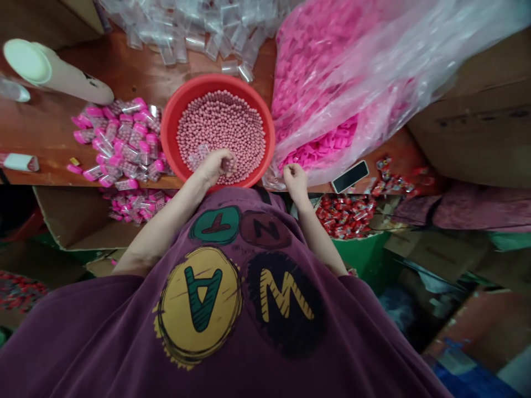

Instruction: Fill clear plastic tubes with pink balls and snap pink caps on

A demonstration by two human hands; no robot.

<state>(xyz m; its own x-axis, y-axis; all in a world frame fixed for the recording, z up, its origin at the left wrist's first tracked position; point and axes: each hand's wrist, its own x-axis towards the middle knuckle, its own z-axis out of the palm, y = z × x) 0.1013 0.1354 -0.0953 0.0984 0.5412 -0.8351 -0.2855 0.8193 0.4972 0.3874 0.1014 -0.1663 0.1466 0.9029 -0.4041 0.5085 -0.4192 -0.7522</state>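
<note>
My left hand (219, 165) is over the near side of a red bowl (166, 130) full of small pink beads (226, 119). Its fingers are curled closed, and what they hold, if anything, is hidden. Beside the back of that hand, clear plastic tubes (201, 153) lie on the beads. To the right, my right hand (296, 177) is at the table's front edge, its fingers pinched together. Bright pink plastic caps (319, 149) lie just beyond it, at the mouth of a large clear plastic bag (373, 105). Anything inside that pinch is too small to make out.
Capped bead-filled tubes (124, 138) are heaped left of the bowl, with more in a cardboard box (62, 221) below. Empty clear tubes (207, 27) cover the back. A white cylinder (70, 74) lies at left. A phone (350, 176) and red wrapped pieces (346, 215) are at right.
</note>
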